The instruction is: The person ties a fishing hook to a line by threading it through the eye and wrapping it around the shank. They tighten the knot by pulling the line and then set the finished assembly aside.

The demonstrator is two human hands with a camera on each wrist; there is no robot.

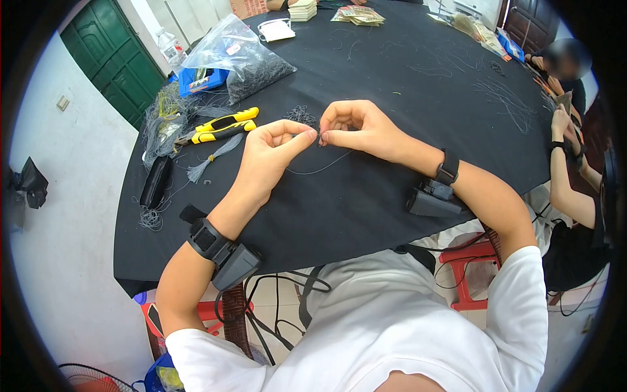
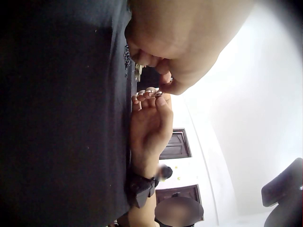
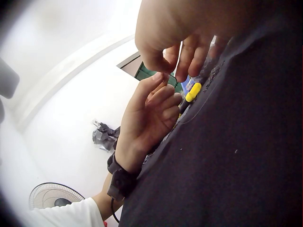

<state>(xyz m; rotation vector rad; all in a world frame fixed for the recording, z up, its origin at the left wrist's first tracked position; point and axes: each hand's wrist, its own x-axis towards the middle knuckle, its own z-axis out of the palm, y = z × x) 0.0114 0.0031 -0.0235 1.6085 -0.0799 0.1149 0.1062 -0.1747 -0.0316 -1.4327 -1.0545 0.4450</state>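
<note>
Over the dark tablecloth both hands meet, fingertip to fingertip. My right hand (image 1: 366, 130) pinches a small dark piece (image 2: 158, 94) between thumb and finger. Thumb and forefinger of my left hand (image 1: 277, 145) close together right beside it, on what looks like the end of a thin grey cord (image 1: 320, 171); the fingertips partly hide the hold. From the hands the cord curves down over the cloth. Just behind them lies a pile of small dark pieces (image 1: 300, 115).
Yellow-handled pliers (image 1: 225, 124), a tied bundle of grey cords (image 1: 212, 160) and a black case (image 1: 156, 181) lie to the left. Behind them are a blue box (image 1: 201, 81) and a plastic bag of dark pieces (image 1: 261, 75). Another person (image 1: 571, 144) sits at the right edge.
</note>
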